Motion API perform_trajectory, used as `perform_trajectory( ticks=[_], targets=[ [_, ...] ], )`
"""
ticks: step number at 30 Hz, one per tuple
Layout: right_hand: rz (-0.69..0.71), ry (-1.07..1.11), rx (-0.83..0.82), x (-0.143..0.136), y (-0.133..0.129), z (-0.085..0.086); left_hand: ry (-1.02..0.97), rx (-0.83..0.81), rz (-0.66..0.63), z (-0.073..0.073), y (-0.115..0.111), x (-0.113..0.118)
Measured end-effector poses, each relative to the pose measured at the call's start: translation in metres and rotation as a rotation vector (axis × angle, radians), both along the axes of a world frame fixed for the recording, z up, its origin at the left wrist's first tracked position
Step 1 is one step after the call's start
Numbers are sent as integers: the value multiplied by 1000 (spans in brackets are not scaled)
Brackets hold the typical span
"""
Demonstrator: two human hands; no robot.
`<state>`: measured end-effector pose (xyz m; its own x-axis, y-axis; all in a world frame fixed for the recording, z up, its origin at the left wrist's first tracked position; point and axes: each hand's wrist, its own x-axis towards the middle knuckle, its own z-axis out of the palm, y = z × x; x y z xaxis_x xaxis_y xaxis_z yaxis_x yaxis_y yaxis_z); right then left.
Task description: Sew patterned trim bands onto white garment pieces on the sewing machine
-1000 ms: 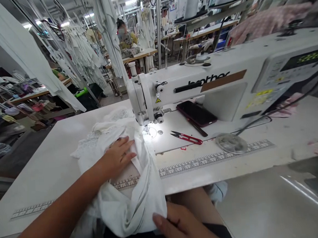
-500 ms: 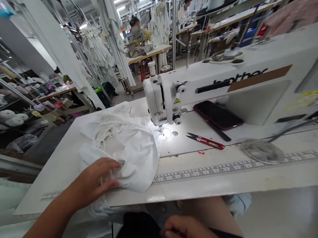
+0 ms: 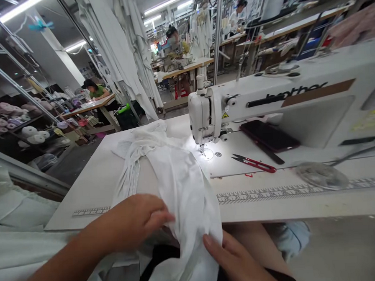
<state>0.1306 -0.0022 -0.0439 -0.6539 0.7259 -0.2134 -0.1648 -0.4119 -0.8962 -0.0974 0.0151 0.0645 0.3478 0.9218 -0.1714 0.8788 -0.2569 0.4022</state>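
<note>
A white garment (image 3: 183, 187) lies bunched on the sewing table and hangs over its front edge toward my lap. My left hand (image 3: 144, 220) is at the garment's left part, fingers curled together against the cloth; its fingertips are partly hidden. On the other side, my right hand (image 3: 234, 257) grips the hanging cloth, thumb on top and fingers behind. The garment's far end reaches close to the lit needle and presser foot (image 3: 202, 150) of the white sewing machine (image 3: 205, 114). Red-handled thread snips (image 3: 254, 163) rest on the machine bed, apart from both hands.
A dark phone (image 3: 269, 135) lies under the machine arm. A clear round dish (image 3: 321, 175) stands near a printed ruler strip (image 3: 265, 194) along the table front. More white fabric (image 3: 17, 204) is piled at left. Several people work at tables behind.
My right hand has risen from my lap and taken hold of the garment. The cloth is pulled toward me over the table edge. My left hand has moved right and down. The view has shifted left.
</note>
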Motion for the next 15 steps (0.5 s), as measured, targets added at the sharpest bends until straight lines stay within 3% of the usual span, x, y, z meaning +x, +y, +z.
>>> perform_trajectory(
  ticks=[4, 7, 11, 13, 15],
  targets=[
    [-123, -370, 306, 17, -9, -7, -14, 111, -70, -50, 62, 11],
    [-147, -578, 539, 32, -12, -4, 128, 68, -3, -68, 96, -14],
    [-100, -684, 731, 37, -17, -6, 209, 145, 294, -51, 108, -56],
    [-90, -688, 871, 32, -20, -13, 195, 195, 351, -40, 98, -53],
    [-132, -671, 1066, 25, -23, -19, 138, 210, 360, -35, 79, -27]
  ],
)
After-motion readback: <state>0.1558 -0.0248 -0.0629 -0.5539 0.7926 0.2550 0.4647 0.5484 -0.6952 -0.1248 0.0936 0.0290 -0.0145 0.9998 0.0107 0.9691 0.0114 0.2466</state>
